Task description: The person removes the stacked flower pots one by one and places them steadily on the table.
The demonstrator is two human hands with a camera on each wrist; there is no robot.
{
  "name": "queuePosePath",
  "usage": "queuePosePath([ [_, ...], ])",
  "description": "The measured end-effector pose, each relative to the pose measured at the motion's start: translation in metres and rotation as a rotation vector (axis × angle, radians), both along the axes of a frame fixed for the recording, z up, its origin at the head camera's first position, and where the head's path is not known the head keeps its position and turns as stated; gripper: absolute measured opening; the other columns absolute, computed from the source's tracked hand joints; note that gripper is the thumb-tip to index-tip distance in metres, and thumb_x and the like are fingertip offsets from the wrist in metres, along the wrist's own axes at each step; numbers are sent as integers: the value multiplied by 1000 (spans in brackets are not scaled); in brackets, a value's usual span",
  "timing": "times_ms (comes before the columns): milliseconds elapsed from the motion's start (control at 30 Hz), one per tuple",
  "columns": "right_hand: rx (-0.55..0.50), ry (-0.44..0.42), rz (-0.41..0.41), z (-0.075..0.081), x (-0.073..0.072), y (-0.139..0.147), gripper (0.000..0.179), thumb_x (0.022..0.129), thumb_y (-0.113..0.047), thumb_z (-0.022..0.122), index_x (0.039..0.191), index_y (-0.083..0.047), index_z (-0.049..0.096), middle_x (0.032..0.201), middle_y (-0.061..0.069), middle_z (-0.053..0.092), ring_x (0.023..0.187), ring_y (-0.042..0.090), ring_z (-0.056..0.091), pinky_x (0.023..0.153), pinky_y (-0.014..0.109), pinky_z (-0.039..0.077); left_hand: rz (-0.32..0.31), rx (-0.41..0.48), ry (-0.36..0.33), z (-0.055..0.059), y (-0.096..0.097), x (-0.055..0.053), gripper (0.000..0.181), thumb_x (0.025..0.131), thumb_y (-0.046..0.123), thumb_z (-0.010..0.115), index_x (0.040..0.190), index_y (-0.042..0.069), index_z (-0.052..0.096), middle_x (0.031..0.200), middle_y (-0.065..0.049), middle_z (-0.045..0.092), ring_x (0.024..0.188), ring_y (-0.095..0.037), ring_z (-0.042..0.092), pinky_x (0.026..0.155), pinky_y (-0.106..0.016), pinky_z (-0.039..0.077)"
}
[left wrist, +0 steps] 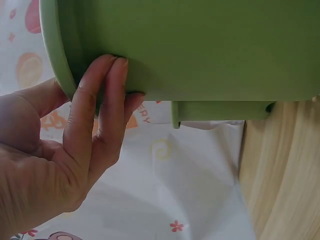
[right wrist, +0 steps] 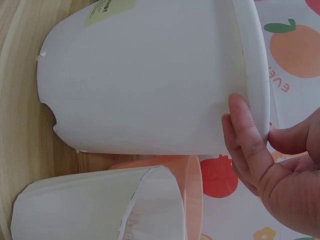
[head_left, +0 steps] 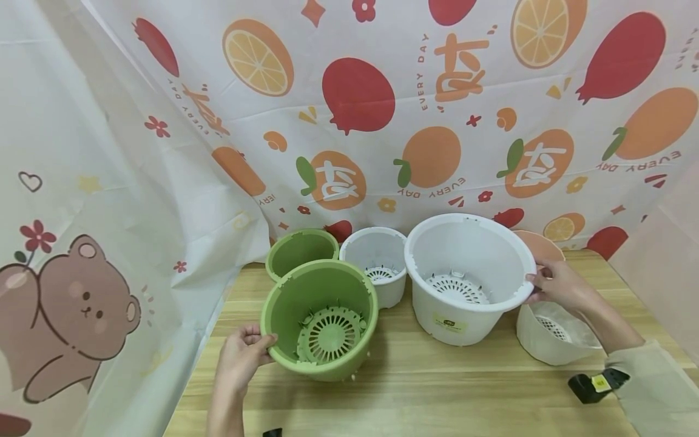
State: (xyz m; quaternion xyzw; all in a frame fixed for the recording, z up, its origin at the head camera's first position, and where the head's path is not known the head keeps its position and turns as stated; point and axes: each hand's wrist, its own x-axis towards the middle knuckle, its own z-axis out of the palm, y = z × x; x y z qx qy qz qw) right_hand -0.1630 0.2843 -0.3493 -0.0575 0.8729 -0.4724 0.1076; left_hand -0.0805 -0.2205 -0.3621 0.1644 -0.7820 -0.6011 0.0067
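Note:
My left hand (head_left: pixel 243 357) pinches the rim of a large green flowerpot (head_left: pixel 322 318), thumb over the edge and fingers against the outer wall, as the left wrist view shows. The pot tilts toward me, showing its slotted bottom. On the right, my right hand (head_left: pixel 562 284) pinches the rim of a large white flowerpot (head_left: pixel 464 279) with a yellow label; the right wrist view shows fingers on its outside wall (right wrist: pixel 150 80). Behind the green pot stands a smaller green pot (head_left: pixel 303 250). A smaller white pot (head_left: pixel 377 258) stands between the two large ones.
Behind my right hand are an orange pot (head_left: pixel 540 244) and a cream-white pot (head_left: pixel 554 334) with a grid bottom. Wood-grain table (head_left: pixel 437 394) lies beneath everything. A fruit-print cloth (head_left: pixel 382 158) hangs behind, and a bear-print cloth (head_left: pixel 164 243) hangs at the left.

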Motion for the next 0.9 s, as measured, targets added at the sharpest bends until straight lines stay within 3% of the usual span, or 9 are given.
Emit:
queuePosePath([
  [533, 2, -31, -7, -1, 0, -1, 50, 95, -5, 45, 134, 15, 22, 102, 25, 48, 75, 19, 60, 66, 29, 55, -21, 14, -8, -15, -4, -4, 40, 84, -4, 55, 113, -21, 35, 86, -20, 56, 64, -18, 62, 61, -27, 55],
  [900, 0, -19, -14, -1, 1, -2, 48, 95, -5, 45, 133, 15, 24, 101, 25, 49, 75, 19, 60, 66, 29, 55, -27, 5, -5, -14, -1, -5, 40, 84, -3, 55, 114, -22, 36, 86, -21, 57, 66, -20, 63, 61, -27, 55],
])
